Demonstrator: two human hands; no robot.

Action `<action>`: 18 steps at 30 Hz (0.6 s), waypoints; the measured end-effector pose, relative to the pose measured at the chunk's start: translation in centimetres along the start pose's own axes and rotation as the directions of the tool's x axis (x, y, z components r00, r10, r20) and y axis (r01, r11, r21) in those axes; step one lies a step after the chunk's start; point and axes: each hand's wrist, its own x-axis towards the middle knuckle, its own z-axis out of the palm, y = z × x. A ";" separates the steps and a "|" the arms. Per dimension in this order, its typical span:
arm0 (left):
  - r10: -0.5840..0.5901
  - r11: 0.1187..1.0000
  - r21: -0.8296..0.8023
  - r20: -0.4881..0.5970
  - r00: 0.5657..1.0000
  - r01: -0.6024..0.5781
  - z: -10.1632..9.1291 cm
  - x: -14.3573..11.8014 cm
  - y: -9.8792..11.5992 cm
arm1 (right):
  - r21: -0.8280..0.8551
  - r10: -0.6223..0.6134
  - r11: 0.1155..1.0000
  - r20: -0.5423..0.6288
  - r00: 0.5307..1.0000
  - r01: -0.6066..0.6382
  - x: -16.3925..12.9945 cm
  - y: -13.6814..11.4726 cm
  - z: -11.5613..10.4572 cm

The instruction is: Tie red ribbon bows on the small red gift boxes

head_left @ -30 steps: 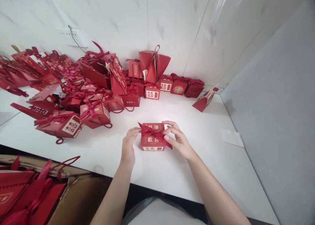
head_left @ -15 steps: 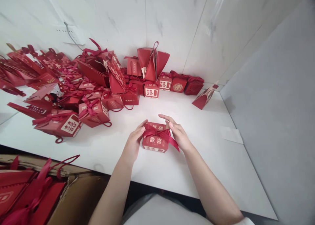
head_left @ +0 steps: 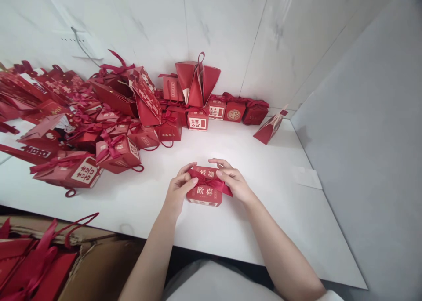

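Note:
A red gift box [head_left: 204,199] with white Chinese characters sits on the white table in front of me. A dark red ribbon [head_left: 208,183] is tied in a bow across its top. At the box's left side, my left hand [head_left: 180,190] pinches the left part of the bow between thumb and fingers. My right hand [head_left: 235,183] holds the right part of the bow, its thumb on top and the index finger curved behind the box. The ribbon's loose end hangs out below the right hand.
Many red gift boxes and bags [head_left: 82,129] crowd the left and back of the white table [head_left: 280,213]. One small triangular box [head_left: 270,127] stands at the back right. A cardboard carton [head_left: 99,266] with red bags is at lower left; a grey wall [head_left: 369,138] borders the right.
Both hands have closed in on the bow, thumbs now resting on its two sides. Earlier the hands were beside the box with looser fingers. The view has shifted slightly right.

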 end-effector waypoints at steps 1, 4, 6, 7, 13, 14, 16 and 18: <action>0.003 1.000 0.000 0.000 1.000 -0.003 -0.1 0.1 0.0 | 0.000 -0.004 1.000 0.004 1.000 0.004 0.0 0.1 -0.1; 0.015 1.000 0.006 0.004 1.000 -0.015 -0.4 0.3 -0.1 | -0.004 -0.012 1.000 0.017 1.000 0.012 0.0 0.1 -0.2; 0.023 0.999 0.026 0.018 1.000 -0.023 -0.6 0.5 -0.1 | -0.009 -0.010 1.000 0.024 1.000 0.011 0.0 0.1 -0.3; 0.025 0.999 0.041 0.028 0.999 -0.026 -0.8 0.5 -0.1 | -0.011 -0.009 1.000 0.026 1.000 0.010 0.0 0.0 -0.3; 0.050 0.991 0.120 0.059 0.997 -0.057 -1.3 0.7 0.1 | -0.013 -0.024 1.000 0.023 0.999 0.024 -0.1 0.0 -0.2; 0.051 0.989 0.134 0.062 0.997 -0.059 -1.4 0.7 0.2 | -0.016 -0.028 0.999 0.017 0.999 0.028 -0.1 0.0 -0.2; 0.047 0.985 0.165 0.076 0.996 -0.059 -1.5 0.8 0.4 | -0.020 -0.034 0.999 0.005 0.999 0.034 -0.2 -0.1 -0.2; 0.044 0.979 0.193 0.098 0.994 -0.062 -1.6 0.8 0.6 | -0.023 -0.042 0.999 0.000 0.999 0.042 -0.2 -0.1 -0.2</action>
